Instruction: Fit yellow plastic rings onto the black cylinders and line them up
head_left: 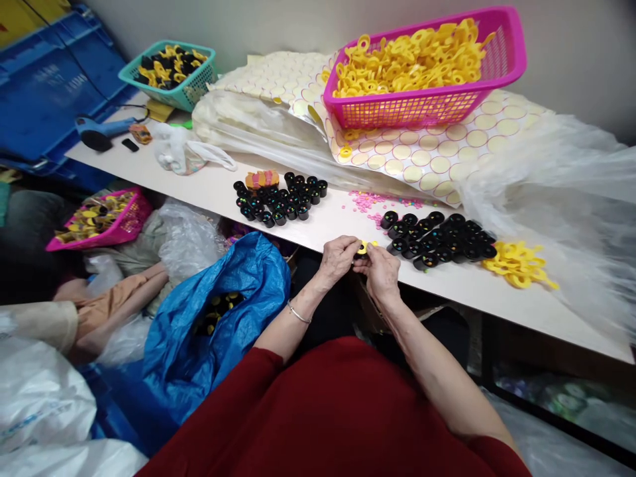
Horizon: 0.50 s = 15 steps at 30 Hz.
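Two baskets at L: a small pink basket (134,225), smooth openwork plastic, & a teal basket (196,89) w/ mixed yellow & black pcs. Next, a blue sack (179,311), crinkly, woven-looking, folded open. Then the L cluster of black cups (291,212), short, round, glossy, colored specks inside. L hand (338,258) has fingertips pinched on the yellow ring (361,250), held btwn both hands at the table's (318,233) near edge, dark center showing; tab seems to point twd R hand (383,275), also pinching, fingers curled. Can't tell how the ring sits on anything under it. R hand's nearer the R cluster of black cups (426,260), just beside it. Far R: loose yellow rings (519,265), flat, matte, tabbed, heaped by thin, wrinkled clear plastic (586,265).
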{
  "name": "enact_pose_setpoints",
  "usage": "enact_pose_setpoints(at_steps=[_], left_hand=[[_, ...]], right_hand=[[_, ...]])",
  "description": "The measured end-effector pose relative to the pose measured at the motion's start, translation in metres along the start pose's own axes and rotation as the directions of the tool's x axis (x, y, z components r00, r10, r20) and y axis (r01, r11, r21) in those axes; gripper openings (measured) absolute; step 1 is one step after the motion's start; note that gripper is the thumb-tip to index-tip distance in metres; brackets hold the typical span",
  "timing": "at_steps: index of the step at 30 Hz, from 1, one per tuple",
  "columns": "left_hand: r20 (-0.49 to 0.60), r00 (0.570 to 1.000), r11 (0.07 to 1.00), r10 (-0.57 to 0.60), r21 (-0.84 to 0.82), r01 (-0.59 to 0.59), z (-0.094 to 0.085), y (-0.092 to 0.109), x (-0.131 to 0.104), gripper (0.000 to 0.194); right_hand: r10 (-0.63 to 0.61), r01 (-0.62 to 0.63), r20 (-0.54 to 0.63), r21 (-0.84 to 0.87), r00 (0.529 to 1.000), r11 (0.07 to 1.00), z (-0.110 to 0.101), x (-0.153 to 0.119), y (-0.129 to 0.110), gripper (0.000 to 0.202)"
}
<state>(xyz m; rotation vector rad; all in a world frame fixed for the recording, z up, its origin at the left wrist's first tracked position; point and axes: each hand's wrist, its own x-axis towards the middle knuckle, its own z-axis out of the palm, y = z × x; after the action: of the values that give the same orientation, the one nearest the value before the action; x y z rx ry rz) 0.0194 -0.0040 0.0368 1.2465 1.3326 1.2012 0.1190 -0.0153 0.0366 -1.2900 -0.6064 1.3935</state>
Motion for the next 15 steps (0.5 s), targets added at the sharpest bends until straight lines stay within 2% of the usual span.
enact_pose_setpoints(at_steps=[7,12,15], left_hand=[[-0.016,0.996,0.995,-0.083,-0.065,0.082,0.0003,-0.0022,-0.0015,0.026],[-0.035,0.974,0.965,-0.224,-0.151,0.216,0.0044,0.0015,0.0013,0.024],[-0.024,0.967,0.947,-0.252,-0.210,0.242,0.0057,0.0044,0.0054,0.021]], right_hand=[[-0.066,0.065,-0.007,-0.110,0.998,0.992,0.0051,0.0010,0.0009,0.040],[-0.058,0.055,-0.026,-0.090,0.998,0.994,0.0088,0.0008,0.0030,0.033],[-0.056,0.053,-0.048,-0.064,0.997,0.997,0.0107,0.0037,0.0021,0.029]])
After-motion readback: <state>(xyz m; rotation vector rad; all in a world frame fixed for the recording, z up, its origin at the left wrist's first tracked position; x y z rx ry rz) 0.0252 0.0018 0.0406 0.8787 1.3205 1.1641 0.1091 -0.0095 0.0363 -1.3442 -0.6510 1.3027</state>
